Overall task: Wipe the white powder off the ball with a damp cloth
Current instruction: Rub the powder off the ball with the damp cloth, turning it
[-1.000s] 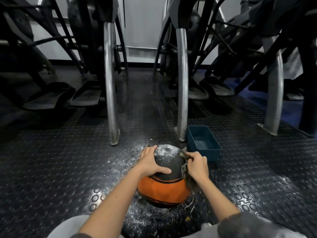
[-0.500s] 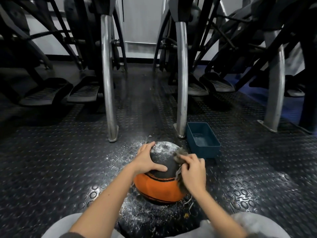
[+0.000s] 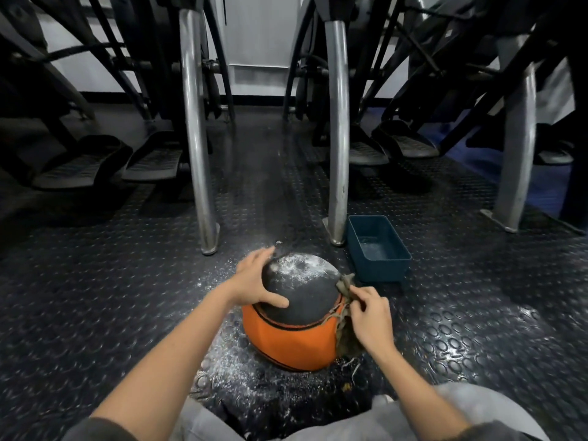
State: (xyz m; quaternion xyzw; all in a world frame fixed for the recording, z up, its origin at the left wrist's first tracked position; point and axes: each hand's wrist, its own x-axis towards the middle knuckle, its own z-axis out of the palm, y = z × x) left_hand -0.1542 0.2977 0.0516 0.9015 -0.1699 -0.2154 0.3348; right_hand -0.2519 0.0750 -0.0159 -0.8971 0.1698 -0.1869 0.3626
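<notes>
On the floor (image 3: 95,281) sits one ball (image 3: 302,300): left hand (image 3: 254,278) spread at nine o'clock, right hand (image 3: 370,316) pinching one cloth (image 3: 345,332) at three.

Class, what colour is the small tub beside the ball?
Dark teal tub, seen in the head view.

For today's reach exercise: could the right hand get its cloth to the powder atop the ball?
Probably yes: the right hand holds the cloth against the ball; the powder lies uncovered.
</notes>
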